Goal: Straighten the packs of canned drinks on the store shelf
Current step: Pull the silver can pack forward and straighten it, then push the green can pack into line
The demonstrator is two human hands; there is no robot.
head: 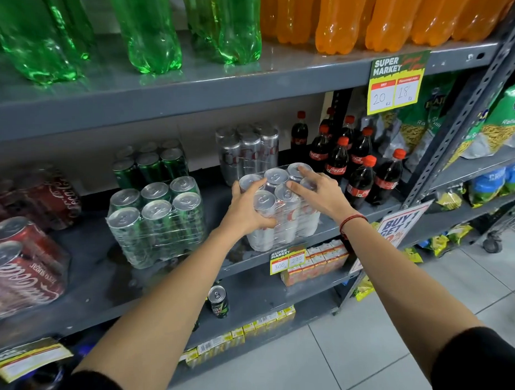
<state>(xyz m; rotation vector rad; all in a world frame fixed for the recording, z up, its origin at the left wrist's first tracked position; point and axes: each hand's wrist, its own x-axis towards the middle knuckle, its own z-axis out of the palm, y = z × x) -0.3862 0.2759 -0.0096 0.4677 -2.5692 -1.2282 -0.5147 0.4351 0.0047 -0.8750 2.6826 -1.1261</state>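
Note:
A shrink-wrapped pack of silver cans [283, 223] stands at the front of the middle shelf [87, 276]. My left hand [248, 206] grips its left front corner, thumb on the front face. My right hand [317, 189] lies on its top right, fingers spread over the can lids. Behind it stands a second silver pack [249, 151]. To the left are two green can packs, one in front [158, 224] and one behind [150, 165]. Red cola packs [22, 261] sit at the far left, the near one tilted.
Small cola bottles [360, 165] crowd the shelf just right of the silver pack. Price tags [287, 259] hang off the shelf edge. Green and orange bottles [145, 32] fill the shelf above. A loose can [217, 301] and juice cartons sit below. Snack bags [493, 128] hang at right.

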